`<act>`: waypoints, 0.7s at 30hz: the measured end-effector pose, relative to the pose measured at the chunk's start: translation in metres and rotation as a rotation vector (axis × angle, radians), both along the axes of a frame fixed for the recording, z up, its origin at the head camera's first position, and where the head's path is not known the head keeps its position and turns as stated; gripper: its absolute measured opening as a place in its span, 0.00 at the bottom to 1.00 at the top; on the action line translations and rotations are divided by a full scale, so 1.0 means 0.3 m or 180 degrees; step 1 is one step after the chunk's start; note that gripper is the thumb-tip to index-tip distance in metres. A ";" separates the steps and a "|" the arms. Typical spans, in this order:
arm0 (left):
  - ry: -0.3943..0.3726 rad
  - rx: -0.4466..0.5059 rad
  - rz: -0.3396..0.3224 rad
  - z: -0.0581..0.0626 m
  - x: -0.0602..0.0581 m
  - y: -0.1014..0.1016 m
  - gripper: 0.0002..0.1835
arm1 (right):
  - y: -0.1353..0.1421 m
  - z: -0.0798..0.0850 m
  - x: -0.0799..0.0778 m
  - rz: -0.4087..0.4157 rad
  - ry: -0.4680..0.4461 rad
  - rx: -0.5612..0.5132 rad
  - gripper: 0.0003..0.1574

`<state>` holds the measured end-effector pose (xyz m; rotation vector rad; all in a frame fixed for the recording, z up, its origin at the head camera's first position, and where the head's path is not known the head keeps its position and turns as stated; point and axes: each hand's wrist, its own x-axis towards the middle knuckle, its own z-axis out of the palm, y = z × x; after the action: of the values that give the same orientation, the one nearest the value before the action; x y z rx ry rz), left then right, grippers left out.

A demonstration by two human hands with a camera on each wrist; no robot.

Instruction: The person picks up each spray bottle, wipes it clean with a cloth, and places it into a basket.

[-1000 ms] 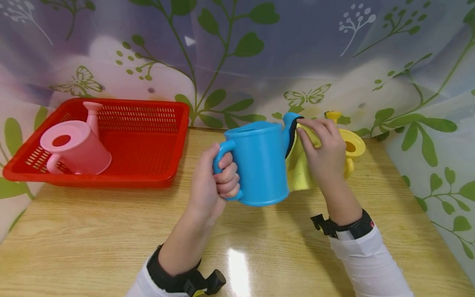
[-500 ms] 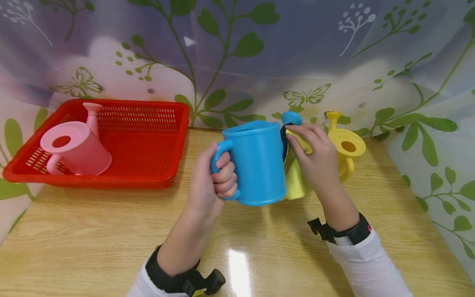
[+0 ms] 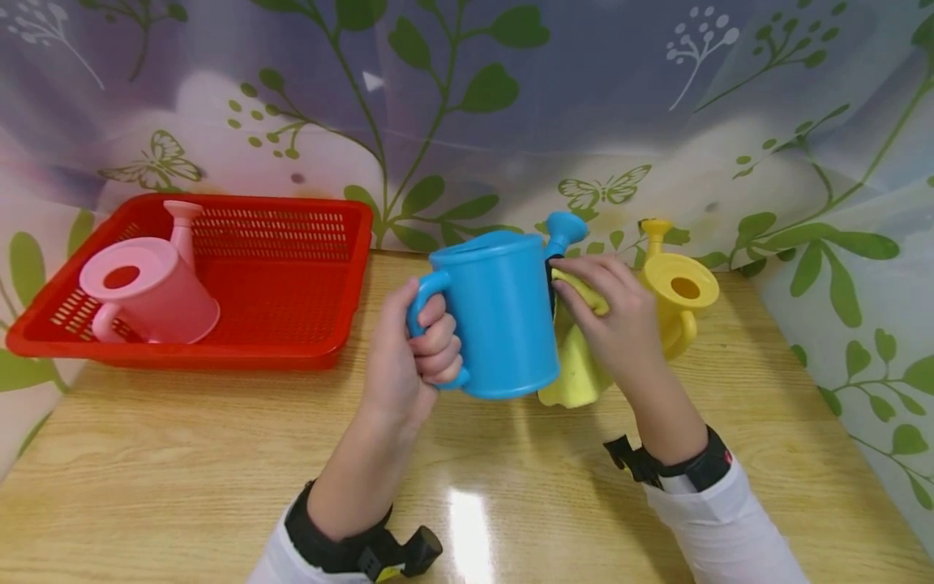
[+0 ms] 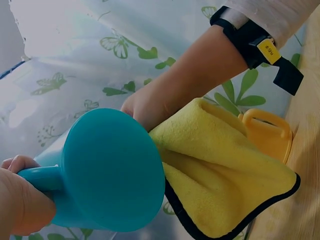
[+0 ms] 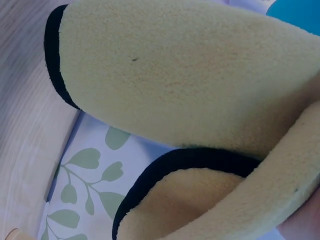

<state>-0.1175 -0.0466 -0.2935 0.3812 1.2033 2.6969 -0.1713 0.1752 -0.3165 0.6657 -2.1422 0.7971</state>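
Observation:
In the head view my left hand (image 3: 404,353) grips the handle of a blue watering can (image 3: 496,316), holding it above the table. My right hand (image 3: 616,312) pinches a yellow cloth (image 3: 576,365) with black edging against the lower part of the can's spout, just under the sprinkler head. The cloth hangs down beside the can's body. From the left wrist view, the can's round base (image 4: 115,170) faces the camera and the cloth (image 4: 215,165) drapes from the right hand. Cloth (image 5: 180,65) fills most of the right wrist view, hiding nearly all of the fingers there.
A red basket (image 3: 284,350) stands at the back left with a pink watering can (image 3: 156,284) inside. Behind my right hand, a yellow watering can (image 3: 682,284) stands on the wooden table (image 3: 219,470). A leaf-patterned curtain (image 3: 613,97) closes off the back and sides.
The right hand and cloth have slid down the spout and slightly left, uncovering the blue sprinkler head. The blue can has shifted a little left and up.

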 end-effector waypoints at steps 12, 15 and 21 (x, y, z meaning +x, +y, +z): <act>0.0053 0.0058 0.0030 0.003 -0.005 -0.008 0.25 | -0.002 -0.014 0.031 0.0153 0.0019 -0.0063 0.18; 0.0077 0.0077 0.0048 0.003 -0.005 -0.013 0.26 | -0.001 -0.021 0.035 0.0188 0.0018 -0.0043 0.19; 0.0073 0.0097 0.0178 0.004 -0.007 -0.025 0.25 | 0.019 -0.027 0.045 0.0414 0.0015 0.0269 0.18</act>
<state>-0.1197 -0.0541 -0.2923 0.3893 1.1979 2.7685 -0.1577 0.1810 -0.3246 0.8572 -2.1549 0.7757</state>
